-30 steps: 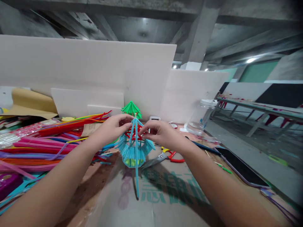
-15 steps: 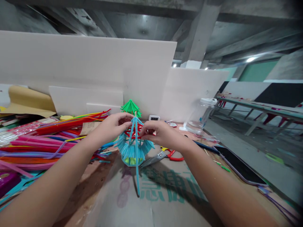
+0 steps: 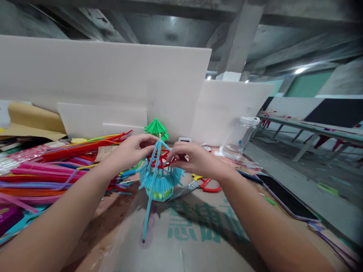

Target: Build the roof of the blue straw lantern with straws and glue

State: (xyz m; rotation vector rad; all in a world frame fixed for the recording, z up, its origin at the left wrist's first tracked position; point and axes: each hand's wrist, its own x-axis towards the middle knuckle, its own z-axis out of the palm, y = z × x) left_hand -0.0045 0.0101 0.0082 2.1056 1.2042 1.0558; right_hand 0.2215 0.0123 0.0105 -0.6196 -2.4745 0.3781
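A small pavilion model of blue straws (image 3: 160, 181) with a red straw frame stands on a cardboard sheet (image 3: 195, 234). My left hand (image 3: 132, 151) pinches the top of the model from the left. My right hand (image 3: 193, 158) pinches the frame near the top from the right. One long blue straw (image 3: 150, 200) hangs from the top and slants down to the left over the cardboard. Behind the model stands a smaller green straw model (image 3: 156, 128).
A heap of coloured straws (image 3: 56, 170) lies at the left. Scissors with red and yellow handles (image 3: 198, 185) lie right of the model. A clear plastic jar (image 3: 239, 138) and a black phone (image 3: 286, 200) sit at the right. White foam boards (image 3: 113, 83) close off the back.
The long blue straw has swung from hanging straight down to slanting down to the left. Both hands stay at the model's top.
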